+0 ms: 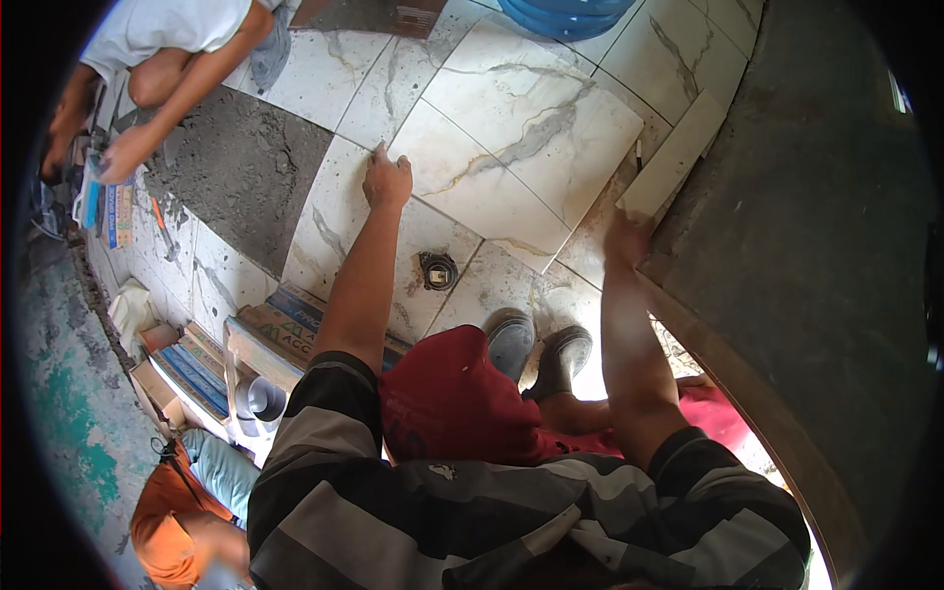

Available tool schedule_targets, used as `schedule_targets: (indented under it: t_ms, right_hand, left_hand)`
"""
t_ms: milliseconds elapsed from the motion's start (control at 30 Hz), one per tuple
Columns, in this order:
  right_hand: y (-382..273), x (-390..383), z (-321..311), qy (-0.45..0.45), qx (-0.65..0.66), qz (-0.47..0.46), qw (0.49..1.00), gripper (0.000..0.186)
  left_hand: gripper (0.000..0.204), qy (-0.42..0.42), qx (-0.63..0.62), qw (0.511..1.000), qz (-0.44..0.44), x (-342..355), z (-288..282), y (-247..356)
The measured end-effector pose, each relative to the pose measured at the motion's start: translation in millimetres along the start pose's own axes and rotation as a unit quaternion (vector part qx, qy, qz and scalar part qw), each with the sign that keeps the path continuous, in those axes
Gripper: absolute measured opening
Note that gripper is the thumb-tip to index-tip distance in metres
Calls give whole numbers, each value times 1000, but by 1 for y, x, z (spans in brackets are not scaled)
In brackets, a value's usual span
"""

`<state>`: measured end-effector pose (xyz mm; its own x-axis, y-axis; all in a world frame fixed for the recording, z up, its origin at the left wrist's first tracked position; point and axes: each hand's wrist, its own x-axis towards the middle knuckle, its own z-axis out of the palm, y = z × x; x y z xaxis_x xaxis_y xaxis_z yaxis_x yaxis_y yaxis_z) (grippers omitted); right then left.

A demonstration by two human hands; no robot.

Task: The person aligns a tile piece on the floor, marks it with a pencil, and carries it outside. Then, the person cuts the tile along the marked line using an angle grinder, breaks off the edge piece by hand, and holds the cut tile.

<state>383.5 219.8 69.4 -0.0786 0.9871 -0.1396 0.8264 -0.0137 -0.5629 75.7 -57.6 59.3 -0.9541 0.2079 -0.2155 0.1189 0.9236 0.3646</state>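
Note:
My left hand reaches forward with its index finger stretched out and thumb apart. Its fingertip is at the left corner of a loose marbled tile, near a joint in the white floor tiles. Another large marbled tile lies beside that one. On the right, my right hand is closed around the near end of a narrow tile strip, though its fingers are partly hidden and slightly blurred. A slim dark-tipped marker stands out beside the strip. A dark tape measure lies on the floor between my arms.
A co-worker squats at the far left beside a patch of grey mortar. Tile boxes stack at the lower left, near another person in orange. A dark board fills the right; a blue tub stands at the back.

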Motion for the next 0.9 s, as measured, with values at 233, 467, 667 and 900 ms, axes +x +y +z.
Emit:
schedule_targets:
  t_ms: [233,467,667,900]
  right_hand:
    - [10,-67,53,-232,-85,200,948,48]
    - [-10,-71,16,-307,-39,154,938,62]
    - [-63,-84,-67,-229,151,169,947,68]
    - [-122,-130,-224,-323,-34,212,922,73]
  left_hand:
    - [58,-5,-12,996,-84,4,-12,17]
    - [57,-62,92,983,-145,19,-43,32]
    - [49,-40,97,994,-8,4,-129,73]
    - [52,-210,173,962,-28,-57,-311,122]
